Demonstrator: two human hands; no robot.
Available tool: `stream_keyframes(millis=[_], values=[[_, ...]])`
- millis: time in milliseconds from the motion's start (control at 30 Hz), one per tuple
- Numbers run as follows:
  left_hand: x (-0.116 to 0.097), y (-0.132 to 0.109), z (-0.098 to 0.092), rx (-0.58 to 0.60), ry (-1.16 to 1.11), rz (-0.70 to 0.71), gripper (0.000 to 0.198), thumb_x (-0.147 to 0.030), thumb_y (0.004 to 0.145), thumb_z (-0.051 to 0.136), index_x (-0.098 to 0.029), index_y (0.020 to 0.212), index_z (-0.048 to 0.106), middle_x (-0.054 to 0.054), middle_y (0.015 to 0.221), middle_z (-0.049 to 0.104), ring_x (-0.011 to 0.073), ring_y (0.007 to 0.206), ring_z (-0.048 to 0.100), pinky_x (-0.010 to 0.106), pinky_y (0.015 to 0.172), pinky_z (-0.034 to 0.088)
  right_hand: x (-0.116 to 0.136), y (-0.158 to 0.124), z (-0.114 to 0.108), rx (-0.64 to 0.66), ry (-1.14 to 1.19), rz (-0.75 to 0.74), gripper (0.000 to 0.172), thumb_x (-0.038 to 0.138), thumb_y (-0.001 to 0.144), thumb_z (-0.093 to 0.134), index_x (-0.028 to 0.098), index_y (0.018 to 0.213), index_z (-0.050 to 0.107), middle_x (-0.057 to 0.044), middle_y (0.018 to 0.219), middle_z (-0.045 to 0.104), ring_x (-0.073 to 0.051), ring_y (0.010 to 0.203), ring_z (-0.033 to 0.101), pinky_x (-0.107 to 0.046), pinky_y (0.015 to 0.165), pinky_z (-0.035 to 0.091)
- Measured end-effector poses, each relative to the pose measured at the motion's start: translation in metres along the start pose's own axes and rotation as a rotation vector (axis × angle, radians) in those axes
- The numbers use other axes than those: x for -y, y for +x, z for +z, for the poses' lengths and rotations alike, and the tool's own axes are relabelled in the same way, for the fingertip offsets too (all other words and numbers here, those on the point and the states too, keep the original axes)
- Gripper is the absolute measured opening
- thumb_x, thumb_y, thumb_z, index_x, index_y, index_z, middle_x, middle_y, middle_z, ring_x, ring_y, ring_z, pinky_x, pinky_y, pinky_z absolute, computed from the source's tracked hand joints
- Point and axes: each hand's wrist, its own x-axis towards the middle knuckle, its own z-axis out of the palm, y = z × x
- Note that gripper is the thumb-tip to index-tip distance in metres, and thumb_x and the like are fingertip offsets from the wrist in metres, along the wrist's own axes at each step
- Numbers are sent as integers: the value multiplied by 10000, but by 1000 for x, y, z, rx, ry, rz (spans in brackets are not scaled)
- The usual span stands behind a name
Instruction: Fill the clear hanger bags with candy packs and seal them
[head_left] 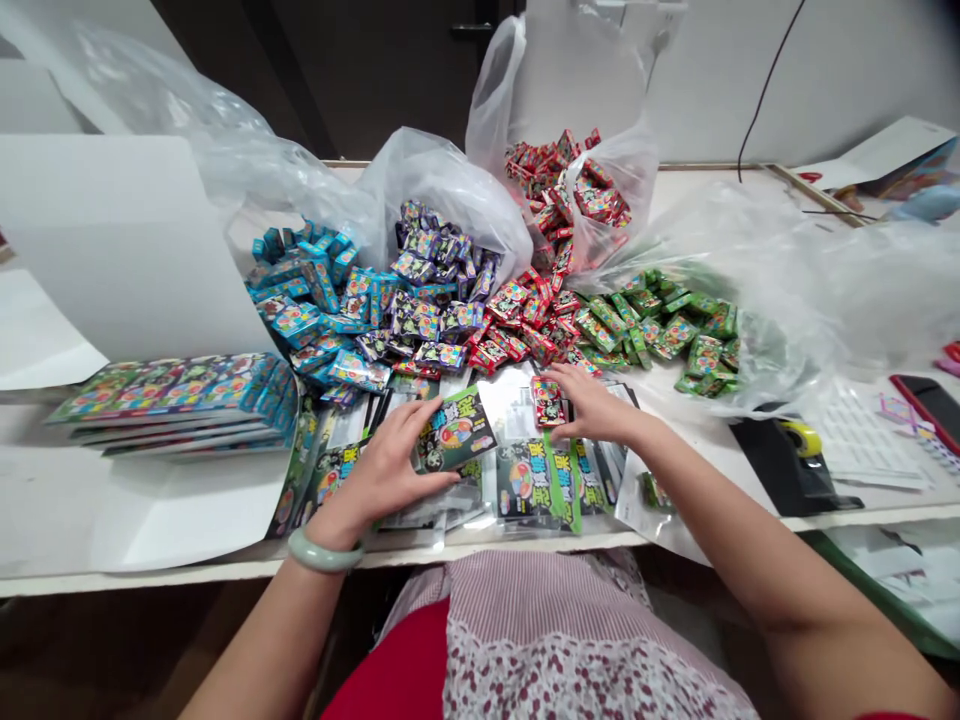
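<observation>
And there's the right hand [592,402] pinching a small red box [549,402], long axis pointing away from the body, just to the right of the black-and-green packet [459,432] gripped aslant by the left hand [390,462], a gap between them! Below, more packets [525,480] cover the white surface [37,500]; beyond, blue boxes [300,325], purple boxes [416,315] and green boxes [675,335] heap up before a dark door [360,80].

Worn on the head, the camera looks forward and down past a pink-striped cloth garment [540,590], close over the bare left hand [394,460] and bare right hand [596,405], across the white bench [720,450] to a pale wall [847,90].
</observation>
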Motion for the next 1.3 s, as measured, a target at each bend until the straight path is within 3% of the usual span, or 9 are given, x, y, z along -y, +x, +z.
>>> stream_keyframes(millis=[67, 267, 400, 567, 833, 933, 1067, 1167, 1300], values=[[0, 0, 3, -1, 0, 12, 855, -399, 728, 764, -264, 1433, 298, 109, 1368, 419, 315, 1278, 415, 504, 1092, 365, 3, 3, 1, -6, -15, -3, 785, 334, 640, 810, 127, 1324, 483, -195, 1346, 498, -349, 1269, 444, -527, 1061, 362], [-5, 2, 4, -3, 9, 74, 888, -399, 700, 790, -235, 1430, 312, 127, 1348, 431, 315, 1266, 425, 501, 1083, 381, 52, -10, -21, -363, 7, -58, 695, 351, 760, 700, 202, 1374, 411, -143, 1319, 479, -308, 1247, 440, -493, 1065, 384], [-10, 7, 6, -16, 16, 123, 918, -386, 692, 798, -232, 1442, 292, 131, 1338, 424, 315, 1258, 421, 506, 1073, 387, 83, -17, -39, -199, -128, -148, 719, 345, 772, 708, 214, 1400, 382, -151, 1325, 453, -328, 1231, 430, -495, 1069, 381], [-13, 7, 7, 6, 40, 173, 945, -406, 684, 800, -216, 1452, 284, 140, 1361, 409, 318, 1260, 410, 503, 1074, 380, 87, -18, -43, 3, -134, -298, 706, 316, 764, 719, 206, 1385, 402, -145, 1326, 459, -312, 1204, 442, -458, 1044, 409], [-18, 4, 12, 49, -19, 176, 905, -408, 679, 797, -224, 1432, 329, 137, 1358, 415, 323, 1254, 419, 505, 1051, 404, 82, -13, -38, 90, 52, -330, 791, 441, 708, 771, 211, 1370, 403, -149, 1305, 478, -310, 1215, 452, -481, 1019, 431], [-15, 2, 12, -1, -13, 143, 899, -412, 686, 792, -237, 1434, 326, 138, 1346, 422, 328, 1242, 430, 522, 1038, 409, 78, -11, -27, -7, 163, -259, 873, 504, 717, 753, 194, 1413, 327, -186, 1432, 365, -313, 1332, 361, -495, 1087, 366], [-14, -2, 12, -82, -23, 111, 935, -440, 678, 794, -242, 1447, 299, 143, 1324, 429, 337, 1228, 439, 536, 1026, 415, 87, -16, -8, -89, 251, -179, 447, 475, 879, 580, 243, 1258, 533, -135, 1502, 294, -297, 1406, 265, -525, 1124, 293], [-15, -4, 10, -75, -37, 112, 956, -446, 673, 797, -242, 1453, 284, 142, 1337, 417, 333, 1237, 433, 520, 1035, 414, 94, -14, 2, -42, 347, -220, 338, 450, 914, 529, 223, 1143, 631, -116, 1554, 229, -303, 1429, 227, -505, 1127, 289], [-9, -10, -1, -114, -7, 47, 991, -388, 641, 826, -248, 1457, 280, 134, 1331, 421, 331, 1232, 434, 527, 1043, 404, 79, 25, -2, -238, 474, -95, 273, 419, 929, 503, 218, 1013, 668, -110, 1207, 623, -241, 1132, 581, -426, 977, 454]])
